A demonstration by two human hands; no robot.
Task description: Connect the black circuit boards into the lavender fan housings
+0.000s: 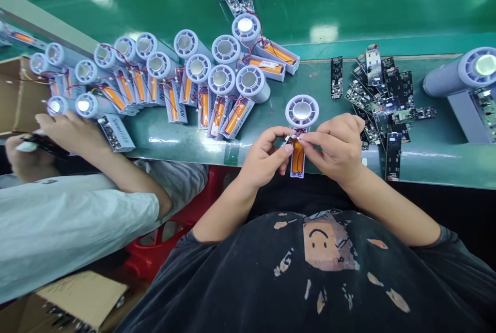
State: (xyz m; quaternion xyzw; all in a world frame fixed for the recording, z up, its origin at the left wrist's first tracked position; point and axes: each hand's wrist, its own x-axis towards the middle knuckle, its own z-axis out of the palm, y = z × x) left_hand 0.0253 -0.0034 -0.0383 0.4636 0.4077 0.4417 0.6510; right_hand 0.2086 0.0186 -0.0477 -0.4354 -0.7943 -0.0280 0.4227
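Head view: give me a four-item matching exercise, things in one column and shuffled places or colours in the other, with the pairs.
Things:
1. Stool
2. Board pile
3. Near battery
4. Bench

Places or colours:
A. Between the left hand and the right hand
B. Green
C. Red
D. To the right, beyond the right hand

Pairs: 1-C, 2-D, 3-A, 4-B

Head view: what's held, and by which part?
Left hand pinches a small pale part between thumb and forefinger, gripped end unclear; right hand: hold cannot be told.
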